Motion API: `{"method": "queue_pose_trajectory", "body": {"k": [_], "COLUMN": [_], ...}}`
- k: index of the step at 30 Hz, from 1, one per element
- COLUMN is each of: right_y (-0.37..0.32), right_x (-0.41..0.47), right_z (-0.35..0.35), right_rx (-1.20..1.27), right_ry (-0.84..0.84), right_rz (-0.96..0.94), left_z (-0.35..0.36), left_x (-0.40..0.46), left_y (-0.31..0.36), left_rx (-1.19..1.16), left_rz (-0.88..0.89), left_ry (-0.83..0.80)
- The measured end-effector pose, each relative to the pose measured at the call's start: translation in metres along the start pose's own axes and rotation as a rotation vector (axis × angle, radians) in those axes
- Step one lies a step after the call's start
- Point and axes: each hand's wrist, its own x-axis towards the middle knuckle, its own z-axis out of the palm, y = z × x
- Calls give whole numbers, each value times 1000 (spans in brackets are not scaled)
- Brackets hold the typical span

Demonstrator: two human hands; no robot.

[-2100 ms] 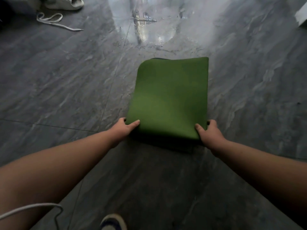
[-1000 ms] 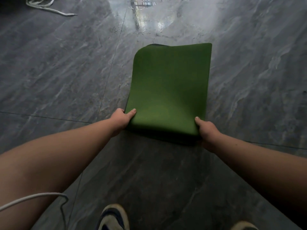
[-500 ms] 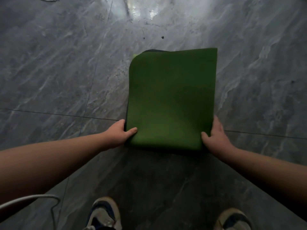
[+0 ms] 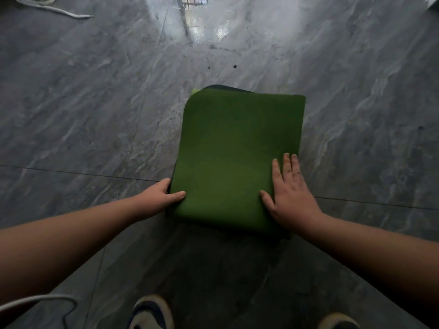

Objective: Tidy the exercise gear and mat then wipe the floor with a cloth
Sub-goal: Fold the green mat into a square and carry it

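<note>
A green exercise mat (image 4: 237, 148), folded over itself, lies on the grey marble floor in front of me. A dark underside and a lighter green corner peek out at its far edge. My left hand (image 4: 161, 194) grips the mat's near left corner, thumb on top and fingers under the edge. Lying flat and palm down on the mat's near right part is my right hand (image 4: 288, 192), its fingers spread and holding nothing.
A white cord (image 4: 51, 7) lies on the floor at the far left. Another thin white cable (image 4: 47, 302) loops near my left forearm. My two shoes (image 4: 152, 312) stand just behind the mat. Dark specks (image 4: 234, 66) and a glossy reflection mark the tiles beyond it.
My right hand has let go of the mat's right edge and now rests flat on top. The mat has come nearer to my feet. The left hand keeps its grip.
</note>
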Motion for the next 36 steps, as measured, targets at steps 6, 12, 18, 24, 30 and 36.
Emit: {"method": "queue_pose_trajectory", "body": {"k": [6, 12, 18, 24, 30, 36], "right_y": [-2, -4, -6, -17, -5, 5], "right_x": [10, 13, 16, 21, 92, 101], "right_z": [21, 33, 32, 3, -27, -5], "right_rx": [4, -56, -73, -183, -72, -78], "right_ry": [-58, -59, -96, 77, -10, -91], "right_rz": [41, 69, 79, -59, 69, 54], "left_z": [6, 42, 80, 83, 81, 62], "left_x": [11, 10, 37, 46, 47, 45], "left_y": [2, 19, 34, 28, 29, 44], "left_rx": [464, 988, 1205, 1254, 1242, 1119], "left_rz": [-92, 661, 419, 382, 371, 407], "left_ry": [121, 464, 184, 155, 147, 239]}}
